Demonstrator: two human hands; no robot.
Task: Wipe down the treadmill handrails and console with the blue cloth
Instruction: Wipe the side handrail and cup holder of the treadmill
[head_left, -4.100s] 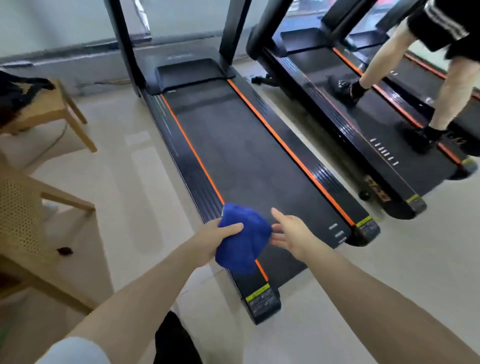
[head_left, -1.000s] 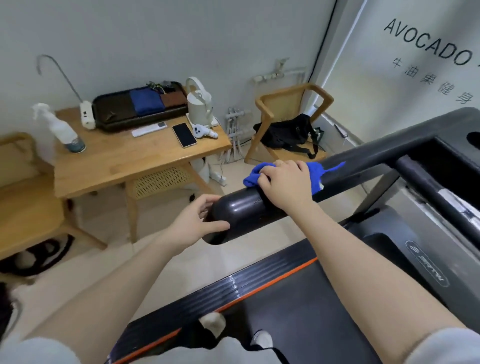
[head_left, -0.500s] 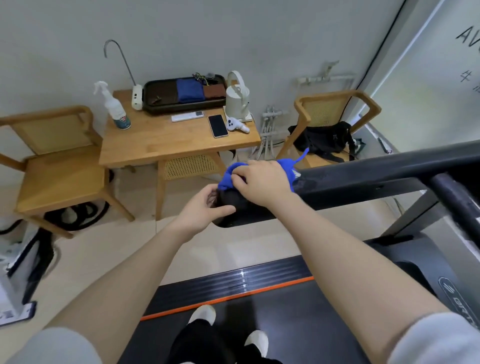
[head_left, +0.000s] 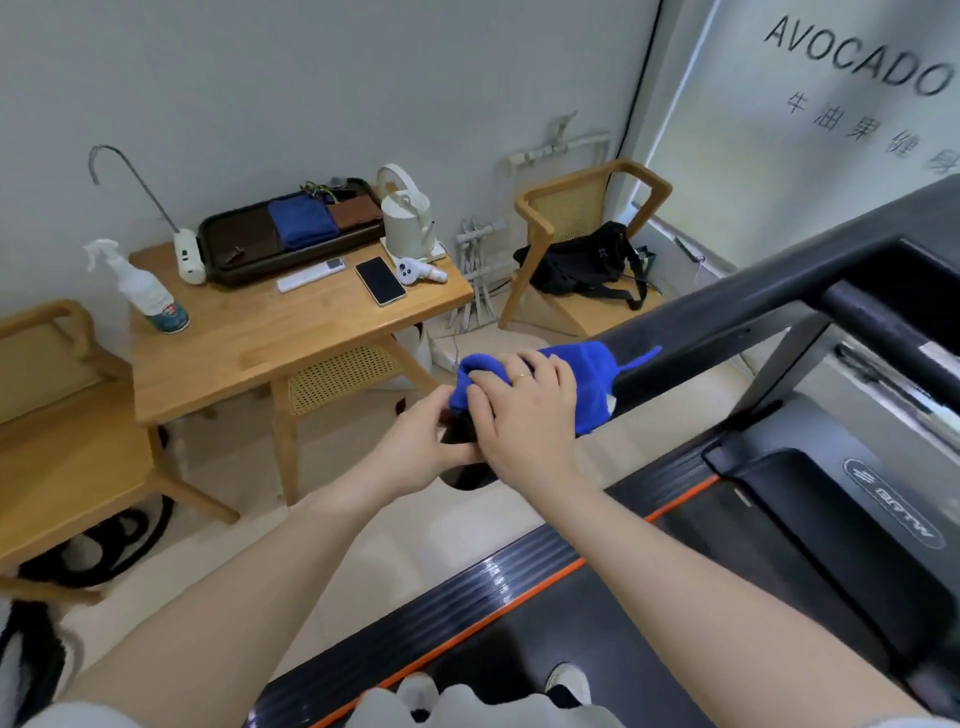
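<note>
Nearby, black tray (head_left: 244, 236) holding folded cloths, right hand (head_left: 524, 410) pressing blue cloth (head_left: 582, 374) on handrail (head_left: 727, 332), left hand (head_left: 415, 452) gripping its end

sleeves: I see short white sleeves (head_left: 78, 719) at the bottom corners, both forearms bare below them.
left hand (head_left: 415, 452): bare, no glove, nothing worn that I can see.
right hand (head_left: 524, 410): bare, thin gold-coloured ring (head_left: 523, 375) on one finger.
torso: white top (head_left: 467, 709), only a strip at the bottom edge.
legs: dark trousers, barely visible.
feet: white shoes (head_left: 569, 680), toes only.
</note>
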